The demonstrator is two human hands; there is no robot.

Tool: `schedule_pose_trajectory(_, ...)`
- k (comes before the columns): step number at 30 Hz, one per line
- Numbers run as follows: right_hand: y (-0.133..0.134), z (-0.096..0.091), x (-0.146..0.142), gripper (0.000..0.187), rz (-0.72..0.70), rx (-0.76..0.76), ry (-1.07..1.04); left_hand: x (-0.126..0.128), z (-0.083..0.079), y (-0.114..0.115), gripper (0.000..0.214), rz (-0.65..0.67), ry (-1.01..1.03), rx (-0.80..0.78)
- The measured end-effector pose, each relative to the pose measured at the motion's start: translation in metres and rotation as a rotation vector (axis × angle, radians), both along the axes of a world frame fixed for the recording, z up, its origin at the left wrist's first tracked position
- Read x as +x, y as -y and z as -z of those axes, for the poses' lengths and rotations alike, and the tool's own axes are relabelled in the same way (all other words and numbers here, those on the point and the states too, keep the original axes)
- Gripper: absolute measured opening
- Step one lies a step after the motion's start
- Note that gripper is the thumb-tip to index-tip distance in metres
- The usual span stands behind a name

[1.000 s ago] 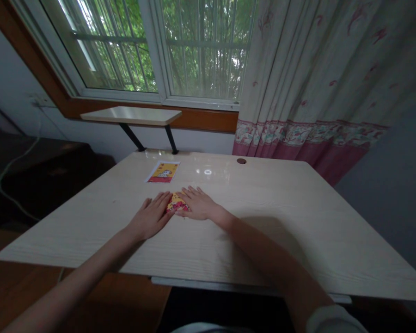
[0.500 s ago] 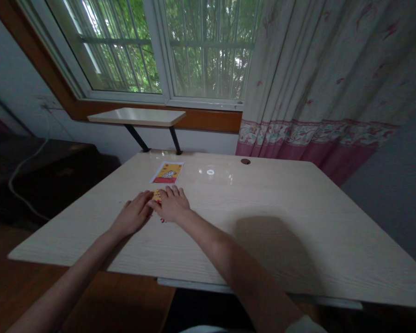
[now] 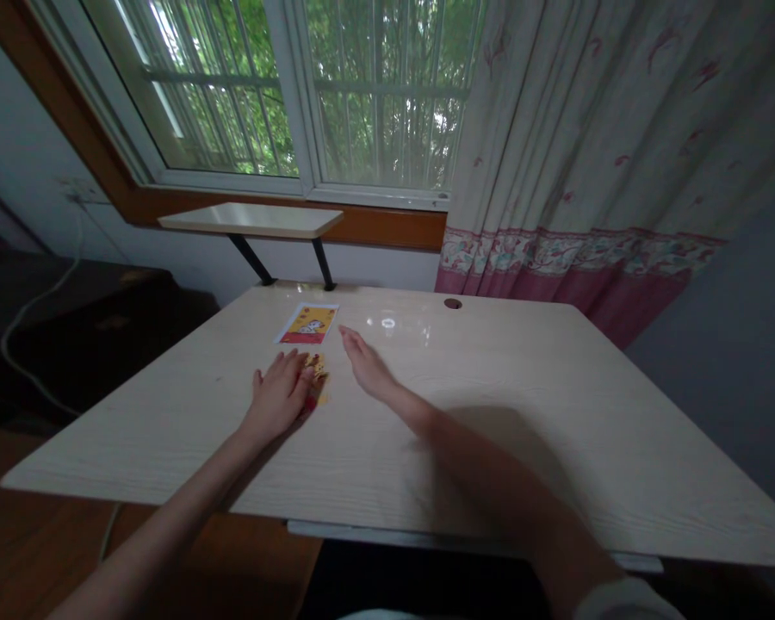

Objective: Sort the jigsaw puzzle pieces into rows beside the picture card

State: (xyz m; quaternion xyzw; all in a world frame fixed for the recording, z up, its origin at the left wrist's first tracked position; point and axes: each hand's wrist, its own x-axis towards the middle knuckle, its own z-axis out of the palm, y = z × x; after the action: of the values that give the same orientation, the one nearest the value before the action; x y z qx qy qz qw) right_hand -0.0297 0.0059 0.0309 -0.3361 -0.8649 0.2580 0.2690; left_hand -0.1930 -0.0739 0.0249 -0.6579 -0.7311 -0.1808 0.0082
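Note:
A small cluster of yellow-and-red printed pieces (image 3: pixel 316 379), looking like jigsaw pieces, lies on the pale wooden desk (image 3: pixel 523 362). My left hand (image 3: pixel 279 392) rests on its left part with fingers stretched forward, hiding some of it. To the right of the cluster and apart from it, my right hand (image 3: pixel 369 366) is turned on edge. Its fingers are straight and nothing shows in them. Just beyond the pieces lies a flat printed picture (image 3: pixel 310 325) in yellow and red with a white cartoon figure and a white border.
A raised shelf (image 3: pixel 251 220) on black legs stands at the desk's back left, below the window (image 3: pixel 375 103). There is a round cable hole (image 3: pixel 453 304) near the back edge. A curtain (image 3: pixel 568 172) hangs behind the right side.
My right hand has come off the pieces and moved right, turning on edge. My left hand has shifted right over the pieces, and more of the cluster's right side shows.

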Motion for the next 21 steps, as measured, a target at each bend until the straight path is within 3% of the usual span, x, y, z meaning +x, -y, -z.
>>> schedule_pose_trajectory(2, -0.001, -0.002, 0.041, 0.058, -0.022, -0.035, -0.045, 0.015, -0.006, 0.000, 0.051, 0.066, -0.063, -0.014)
schedule_pose_trajectory(5, -0.001, -0.005, 0.109, 0.066, -0.070, 0.007, 0.060, 0.052, -0.015, -0.007, 0.049, 0.245, -0.116, -0.048)
schedule_pose_trajectory(9, -0.002, -0.004, 0.187, 0.069, 0.078, 0.095, 0.296, 0.114, -0.019, -0.026, 0.050, 0.452, -0.127, -0.082)
schedule_pose_trajectory(11, -0.003, 0.000, 0.215, 0.070, 0.197, 0.103, 0.426, 0.143, -0.017, -0.038, 0.053, 0.490, -0.152, -0.105)
schedule_pose_trajectory(15, -0.003, 0.011, 0.242, 0.078, 0.365, 0.043, 0.624, 0.175, -0.005, -0.056, 0.064, 0.428, -0.196, -0.178)
schedule_pose_trajectory(21, 0.000, 0.020, 0.243, 0.077, 0.402, 0.032, 0.684, 0.177, 0.018, -0.060, 0.071, 0.371, -0.214, -0.172)
